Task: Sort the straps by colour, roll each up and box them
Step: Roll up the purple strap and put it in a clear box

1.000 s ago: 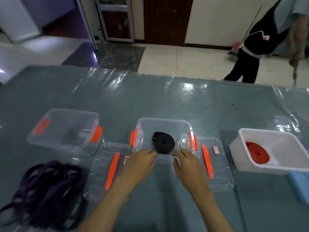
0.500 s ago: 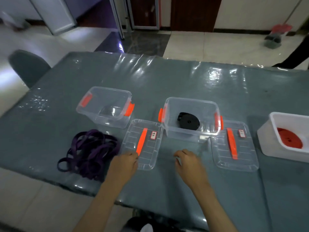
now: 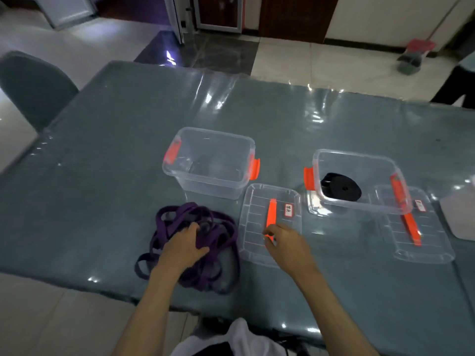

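left of the clear lid (image 3: 270, 222), the left hand (image 3: 183, 249) gripped the purple straps (image 3: 203, 242); over that lid's orange handle (image 3: 271, 217), the right hand (image 3: 288, 246) hovered loosely curled, holding nothing.

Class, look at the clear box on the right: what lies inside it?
Inside the right clear box lies one rolled black strap, near its front left. The roll hides whatever floor lies under it.
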### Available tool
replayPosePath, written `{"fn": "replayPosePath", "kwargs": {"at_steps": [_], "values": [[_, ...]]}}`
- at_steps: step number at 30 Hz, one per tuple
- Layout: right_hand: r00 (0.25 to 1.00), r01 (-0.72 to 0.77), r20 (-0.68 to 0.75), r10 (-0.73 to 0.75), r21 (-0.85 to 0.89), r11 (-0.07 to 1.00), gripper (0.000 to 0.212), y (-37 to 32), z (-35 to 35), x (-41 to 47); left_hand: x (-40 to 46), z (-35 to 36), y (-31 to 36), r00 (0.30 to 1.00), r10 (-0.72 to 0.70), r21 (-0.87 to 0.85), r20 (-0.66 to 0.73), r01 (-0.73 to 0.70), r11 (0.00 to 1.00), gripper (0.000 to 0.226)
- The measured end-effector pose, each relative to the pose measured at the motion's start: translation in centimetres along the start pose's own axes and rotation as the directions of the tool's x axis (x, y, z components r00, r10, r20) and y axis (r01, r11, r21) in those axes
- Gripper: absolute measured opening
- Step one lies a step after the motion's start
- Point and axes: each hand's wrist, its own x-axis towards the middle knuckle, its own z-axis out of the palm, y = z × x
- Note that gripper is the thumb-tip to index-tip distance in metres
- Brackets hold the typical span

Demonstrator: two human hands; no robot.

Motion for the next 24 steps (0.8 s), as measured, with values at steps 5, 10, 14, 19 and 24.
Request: {"fn": "replayPosePath", "kwargs": {"at_steps": [5, 10, 14, 19, 24], "values": [[0.999, 0.001, 0.045, -0.006, 0.110, 0.994, 0.038, -3.7, 4.3, 0.6, 2.3, -1.5, -3.9, 0.996, 0.032, -0.206, 0.086, -0.013, 0.979, 0.011], [0.992, 0.078, 0.072, -0.104, 0.304, 0.950, 0.067, -6.5, 6.3, 1.3, 3.1, -4.4, -3.1, 0.995, 0.087, -0.550, -0.058, -0.104, 0.828, 0.014], [0.988, 0.055, 0.077, -0.136, 0.640, 0.766, 0.069, -9.6, 6.4, 2.1, 2.9, -6.5, -1.9, 0.974, 0.161, -0.663, -0.156, -0.224, 0.714, 0.021], [0.992, 0.115, -0.044, -0.121, 0.715, 0.690, 0.028, -12.6, 3.8, 4.3, 2.1, -9.3, 0.6, 0.931, 0.266, -0.781, -0.250, -0.356, 0.513, 0.018], [0.963, 0.213, -0.270, 0.002, 0.766, 0.607, 0.025, -14.9, -0.7, 5.7, 1.1, -12.5, 1.4, 0.856, 0.444, -0.861, -0.263, -0.416, 0.293, 0.041]]}}
